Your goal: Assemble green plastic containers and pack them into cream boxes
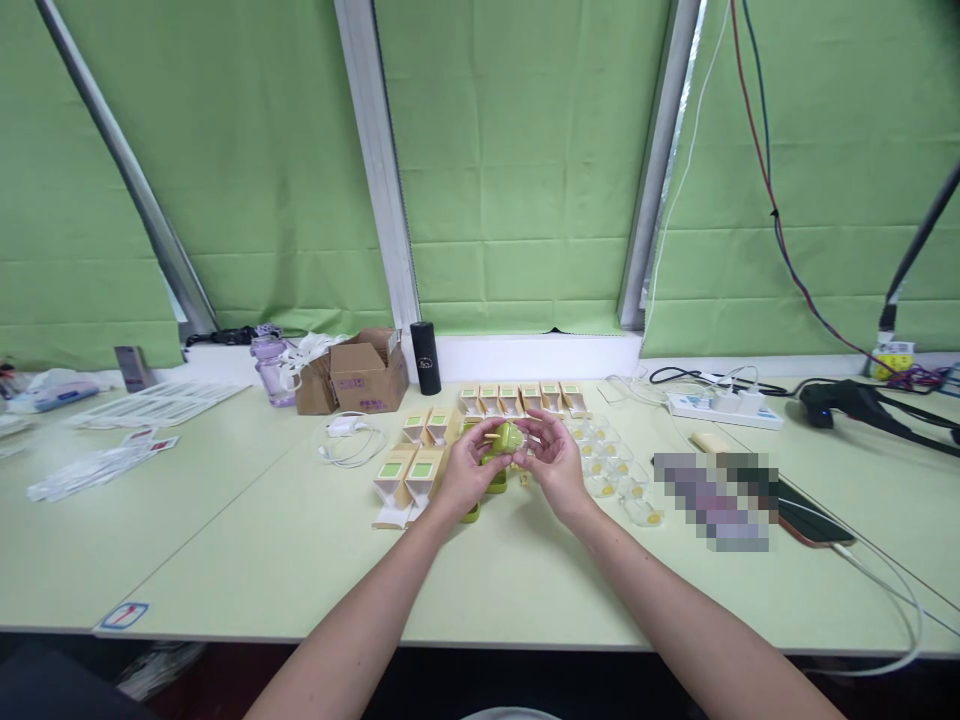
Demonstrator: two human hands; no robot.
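Over the table's middle, my left hand point(466, 470) and my right hand point(556, 462) both pinch a small green piece point(508, 438) with a light stick-like tip pointing left. Something clear seems to sit at its right end, between my right fingers. More green pieces point(495, 482) lie under my left hand, partly hidden. A tiny yellowish bit point(524, 480) rests on the table below the fingers. Beside my left hand stand small open cartons point(421, 475) with green panels, and a row of similar cartons point(521, 400) is behind. Right of my right hand are several clear plastic covers point(600, 465) with yellow spots.
A cardboard box point(367, 370), a black cylinder point(425, 358) and a purple bottle point(272, 370) stand at the back. A white charger point(345, 426) with cable lies left. On the right are a power strip point(724, 408), a phone point(814, 515) on a cable and a black headset-like device point(870, 408).
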